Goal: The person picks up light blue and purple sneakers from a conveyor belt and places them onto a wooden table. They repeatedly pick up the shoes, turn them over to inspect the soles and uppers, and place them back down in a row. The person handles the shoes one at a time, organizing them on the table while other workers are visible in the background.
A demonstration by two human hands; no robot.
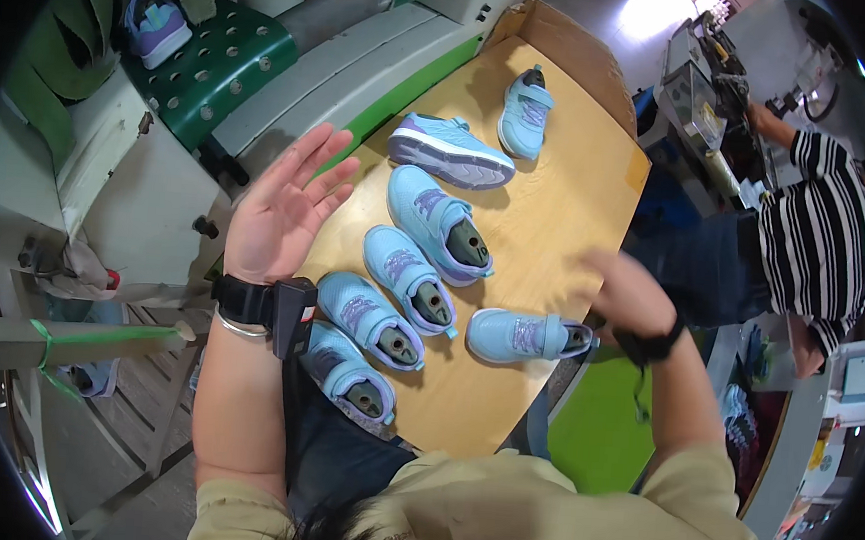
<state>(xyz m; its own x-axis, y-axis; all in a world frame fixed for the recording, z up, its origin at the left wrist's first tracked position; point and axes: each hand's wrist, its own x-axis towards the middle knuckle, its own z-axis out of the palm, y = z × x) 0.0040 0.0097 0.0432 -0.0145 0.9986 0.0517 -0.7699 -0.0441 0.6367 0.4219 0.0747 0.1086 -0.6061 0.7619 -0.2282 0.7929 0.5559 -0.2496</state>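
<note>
My left hand (289, 205) is raised at the left edge of the wooden board (547, 208), palm up and fingers spread, holding nothing. Over the board's right side is my right hand (630, 292), its fingers smeared by motion. Nearest below it lies a light blue child's sneaker (510, 334), toe pointing left. Several matching sneakers (419, 201) stand in a slanting row beside my left hand, with dark inserts, each with a hole, in their openings. Farther up, one sneaker (451, 153) lies on its side, showing its lavender sole. Another sneaker (525, 121) stands near the far end.
A cardboard wall (578, 54) edges the board's far end. At left is a machine with a perforated green conveyor (230, 75), carrying another sneaker (157, 28) beside hanging green strips (42, 112). A person in a striped shirt (821, 232) stands at right by a workbench.
</note>
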